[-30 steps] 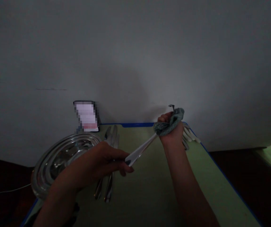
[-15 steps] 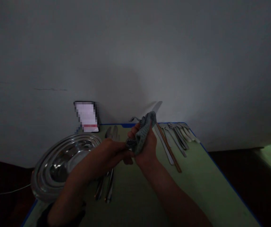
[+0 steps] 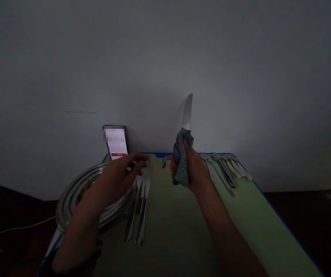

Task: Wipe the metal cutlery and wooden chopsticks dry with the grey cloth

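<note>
My right hand (image 3: 193,165) is closed around a grey-green cloth (image 3: 180,161) with a checked edge. Out of the top of the cloth points the bare blade of a table knife (image 3: 188,111); its handle is hidden in the folds. My left hand (image 3: 125,173) is held over the basin's right rim, empty, with thumb and fingers apart. Just right of and below it, several table knives (image 3: 141,227) lie side by side on the table, their upper ends partly covered by that hand.
A wide steel basin (image 3: 67,200) stands at the table's left. Behind it a phone (image 3: 117,144) leans on the wall (image 3: 165,57). Several forks and other cutlery (image 3: 224,169) lie at the back right of the green table (image 3: 171,234), with chopsticks mostly behind my right forearm.
My left hand has come away from the cloth and moved left. My right hand has raised the knife, so more of its blade shows upright. The view has shifted slightly.
</note>
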`<act>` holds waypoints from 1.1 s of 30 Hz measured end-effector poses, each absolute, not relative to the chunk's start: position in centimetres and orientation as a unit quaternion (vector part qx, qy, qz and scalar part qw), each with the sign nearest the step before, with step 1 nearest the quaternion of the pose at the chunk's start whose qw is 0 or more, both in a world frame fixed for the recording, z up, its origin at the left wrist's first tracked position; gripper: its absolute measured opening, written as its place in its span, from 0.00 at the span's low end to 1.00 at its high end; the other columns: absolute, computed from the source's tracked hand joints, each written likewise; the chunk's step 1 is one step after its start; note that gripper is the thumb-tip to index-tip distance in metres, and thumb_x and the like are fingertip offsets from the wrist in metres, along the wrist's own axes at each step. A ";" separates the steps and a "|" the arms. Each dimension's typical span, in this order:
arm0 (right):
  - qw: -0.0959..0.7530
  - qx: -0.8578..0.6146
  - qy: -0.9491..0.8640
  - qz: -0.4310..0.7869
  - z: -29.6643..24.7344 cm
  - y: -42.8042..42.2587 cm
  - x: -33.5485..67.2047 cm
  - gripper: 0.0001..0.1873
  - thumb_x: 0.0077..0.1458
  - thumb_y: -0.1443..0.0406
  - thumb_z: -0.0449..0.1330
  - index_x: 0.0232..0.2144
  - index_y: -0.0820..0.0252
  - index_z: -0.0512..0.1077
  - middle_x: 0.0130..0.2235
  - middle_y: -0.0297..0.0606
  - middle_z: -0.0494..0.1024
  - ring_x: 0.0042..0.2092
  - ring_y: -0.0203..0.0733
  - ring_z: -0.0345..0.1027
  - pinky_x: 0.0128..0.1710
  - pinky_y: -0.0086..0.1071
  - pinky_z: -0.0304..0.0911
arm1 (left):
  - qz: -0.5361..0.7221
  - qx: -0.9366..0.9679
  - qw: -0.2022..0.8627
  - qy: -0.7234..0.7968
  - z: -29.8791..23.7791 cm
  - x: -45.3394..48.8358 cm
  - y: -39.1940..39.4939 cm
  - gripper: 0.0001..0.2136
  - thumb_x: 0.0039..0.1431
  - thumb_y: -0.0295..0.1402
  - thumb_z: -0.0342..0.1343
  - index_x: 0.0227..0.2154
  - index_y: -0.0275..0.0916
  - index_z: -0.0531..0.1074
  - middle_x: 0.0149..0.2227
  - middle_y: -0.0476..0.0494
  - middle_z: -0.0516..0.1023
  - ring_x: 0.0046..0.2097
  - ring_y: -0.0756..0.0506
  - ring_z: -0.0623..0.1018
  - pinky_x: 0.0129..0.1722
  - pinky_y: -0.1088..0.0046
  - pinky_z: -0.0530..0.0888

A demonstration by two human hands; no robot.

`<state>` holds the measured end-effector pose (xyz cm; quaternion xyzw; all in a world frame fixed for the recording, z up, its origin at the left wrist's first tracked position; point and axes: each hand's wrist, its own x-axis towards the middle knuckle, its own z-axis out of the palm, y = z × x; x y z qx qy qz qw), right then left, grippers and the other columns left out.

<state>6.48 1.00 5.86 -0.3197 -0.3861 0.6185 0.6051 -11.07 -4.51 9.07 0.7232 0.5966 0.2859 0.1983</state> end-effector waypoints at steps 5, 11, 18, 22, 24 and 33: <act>0.440 -0.351 -0.511 0.650 5.8 1.0 8.5 0.18 0.49 0.50 0.55 0.27 0.59 0.67 0.18 0.27 0.68 0.17 0.30 0.60 0.15 0.24 0.56 | 0.414 0.652 0.199 0.603 9.0 -10.6 -4.2 0.18 0.60 0.42 0.46 0.46 0.35 0.67 0.39 0.40 0.77 0.38 0.46 0.76 0.38 0.69 0.73; 0.173 -0.253 -0.748 0.589 5.5 1.1 8.8 0.15 0.55 0.55 0.52 0.34 0.60 0.70 0.30 0.32 0.73 0.29 0.31 0.65 0.30 0.26 0.63 | 0.595 0.542 0.273 0.527 8.3 -9.1 -3.6 0.14 0.56 0.39 0.53 0.42 0.36 0.69 0.37 0.42 0.79 0.38 0.46 0.78 0.40 0.69 0.75; 0.114 -0.250 -0.832 0.482 6.4 2.1 11.0 0.18 0.58 0.55 0.49 0.38 0.61 0.69 0.35 0.35 0.74 0.34 0.33 0.66 0.34 0.28 0.62 | 0.702 0.438 0.321 0.461 8.4 -9.8 -3.7 0.04 0.50 0.30 0.59 0.30 0.37 0.73 0.27 0.49 0.80 0.30 0.48 0.80 0.35 0.71 0.78; 0.099 -0.245 -0.848 0.459 7.4 2.1 13.0 0.16 0.58 0.57 0.49 0.38 0.62 0.69 0.35 0.35 0.74 0.34 0.33 0.66 0.35 0.27 0.61 | 0.717 0.440 0.333 0.427 8.8 -9.9 -4.0 0.02 0.49 0.27 0.59 0.27 0.38 0.74 0.27 0.50 0.80 0.30 0.48 0.80 0.33 0.73 0.79; 0.090 -0.245 -0.854 0.450 7.7 1.9 13.3 0.15 0.58 0.57 0.49 0.37 0.62 0.69 0.34 0.35 0.74 0.33 0.33 0.66 0.33 0.26 0.60 | 0.698 0.463 0.346 0.423 8.8 -9.4 -4.1 0.02 0.49 0.27 0.59 0.26 0.39 0.75 0.27 0.50 0.80 0.30 0.48 0.80 0.31 0.75 0.79; 0.126 -0.228 -0.872 0.415 8.4 0.4 10.1 0.14 0.59 0.58 0.48 0.32 0.62 0.68 0.31 0.33 0.72 0.31 0.32 0.63 0.31 0.26 0.59 | 0.627 0.542 0.315 0.463 9.4 -7.8 -4.8 0.05 0.48 0.23 0.59 0.24 0.38 0.77 0.25 0.52 0.80 0.28 0.52 0.79 0.32 0.82 0.77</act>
